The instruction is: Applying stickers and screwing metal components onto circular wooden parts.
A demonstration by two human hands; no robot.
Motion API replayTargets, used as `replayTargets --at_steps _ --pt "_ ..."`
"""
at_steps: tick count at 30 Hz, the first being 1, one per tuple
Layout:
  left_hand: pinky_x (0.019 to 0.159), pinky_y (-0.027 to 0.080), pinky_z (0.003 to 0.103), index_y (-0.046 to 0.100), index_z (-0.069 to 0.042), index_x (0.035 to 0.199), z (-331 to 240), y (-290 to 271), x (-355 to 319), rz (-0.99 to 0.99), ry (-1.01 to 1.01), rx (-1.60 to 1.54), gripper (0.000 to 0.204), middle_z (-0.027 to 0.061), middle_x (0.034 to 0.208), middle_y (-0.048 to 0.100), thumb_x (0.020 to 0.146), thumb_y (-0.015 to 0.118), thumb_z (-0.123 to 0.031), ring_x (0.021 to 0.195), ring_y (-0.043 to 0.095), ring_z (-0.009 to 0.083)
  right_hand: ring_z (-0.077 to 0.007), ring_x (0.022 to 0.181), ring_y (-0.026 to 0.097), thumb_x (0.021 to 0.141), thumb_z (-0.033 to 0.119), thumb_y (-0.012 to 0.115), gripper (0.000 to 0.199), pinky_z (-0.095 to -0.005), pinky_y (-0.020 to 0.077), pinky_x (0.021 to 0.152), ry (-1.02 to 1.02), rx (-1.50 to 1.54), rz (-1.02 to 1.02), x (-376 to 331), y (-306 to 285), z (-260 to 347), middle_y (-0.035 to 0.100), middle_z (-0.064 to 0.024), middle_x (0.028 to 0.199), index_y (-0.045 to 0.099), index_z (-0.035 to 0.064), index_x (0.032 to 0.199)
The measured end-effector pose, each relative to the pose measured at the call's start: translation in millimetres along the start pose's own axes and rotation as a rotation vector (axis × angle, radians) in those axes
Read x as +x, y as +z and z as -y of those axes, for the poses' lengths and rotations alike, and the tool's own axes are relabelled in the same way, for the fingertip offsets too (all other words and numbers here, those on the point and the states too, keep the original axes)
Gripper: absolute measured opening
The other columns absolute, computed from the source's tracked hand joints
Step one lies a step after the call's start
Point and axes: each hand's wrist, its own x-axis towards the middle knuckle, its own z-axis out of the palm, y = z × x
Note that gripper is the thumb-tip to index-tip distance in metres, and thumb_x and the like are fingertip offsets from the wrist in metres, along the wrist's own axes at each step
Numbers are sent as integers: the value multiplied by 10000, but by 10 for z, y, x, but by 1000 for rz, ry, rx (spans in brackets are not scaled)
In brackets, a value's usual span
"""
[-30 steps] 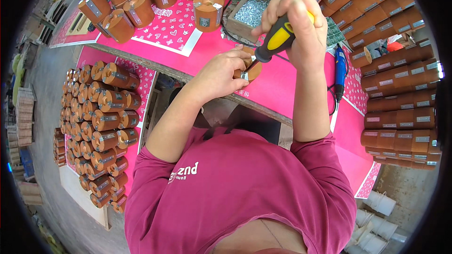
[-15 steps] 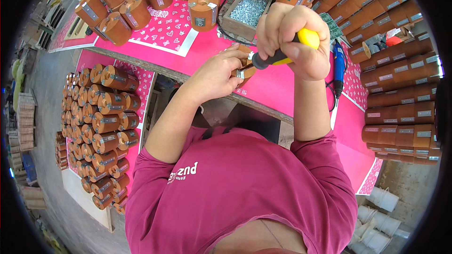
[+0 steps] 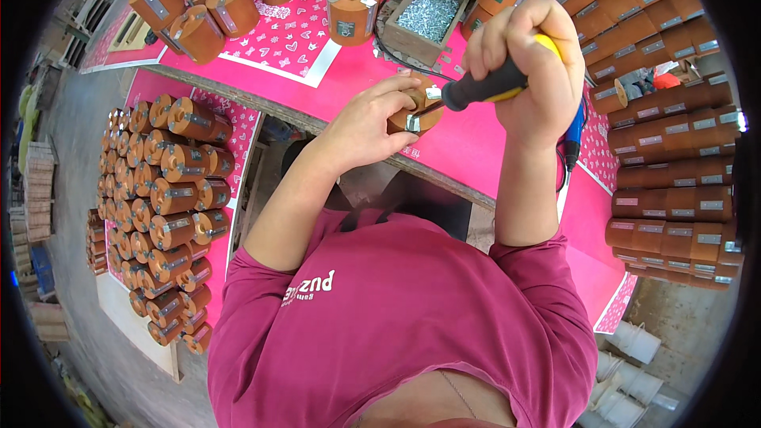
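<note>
My left hand (image 3: pixel 371 121) grips a brown cylindrical coil (image 3: pixel 418 111) with a metal bracket, holding it on the pink table (image 3: pixel 468 150). My right hand (image 3: pixel 529 63) is closed around the black-and-yellow handle of a screwdriver (image 3: pixel 485 85). The screwdriver's tip points left and touches the bracket on the coil. Both forearms rise from my magenta shirt at the bottom of the view.
A wooden box of small metal screws (image 3: pixel 434 9) sits just beyond the coil. Several more brown coils (image 3: pixel 352 8) stand at the back of the table. Coils lie stacked at the right (image 3: pixel 674 158) and on a low pink platform (image 3: pixel 170 190) at the left. A blue tool (image 3: pixel 574 136) lies beside my right arm.
My right hand has swung the screwdriver from steeply tilted to nearly level, its tip now on the coil's bracket. My left hand kept hold of the coil.
</note>
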Motion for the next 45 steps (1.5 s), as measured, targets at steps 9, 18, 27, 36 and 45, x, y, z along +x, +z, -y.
replayTargets --at_steps 9,18,27,36,45 --pt "884 429 355 577 46 885 13 23 10 11 -68 -38 336 150 1147 520 614 705 -105 1132 459 291 -132 501 436 850 89 459 137 -275 411 485 46 28 336 142 -47 -37 457 -69 607 394 43 739" --pt "880 438 348 556 34 815 57 98 -20 -106 -72 -39 310 138 1121 537 591 733 -88 1124 475 287 -158 569 458 823 28 467 74 -315 464 556 -11 -548 -101 -125 304 102 450 -91 639 415 12 772" --pt "884 430 358 562 28 790 109 66 -29 -73 -20 -125 200 132 1104 534 643 681 -36 1152 449 304 -127 485 454 821 48 467 108 -281 414 430 -79 -142 320 162 96 -147 444 -65 639 365 69 796" --pt "878 432 360 552 39 750 141 62 -32 -34 28 -73 130 130 1087 543 662 637 -3 1158 436 329 -83 509 492 801 81 486 91 -213 412 415 -28 249 692 362 -217 -266 489 -3 668 414 98 853" --pt "837 456 352 537 40 746 84 74 6 -65 -32 -129 196 136 1068 557 614 675 -4 1141 463 310 -101 512 459 820 68 443 63 -244 401 468 -51 212 528 244 -205 -220 461 -31 669 382 78 810"
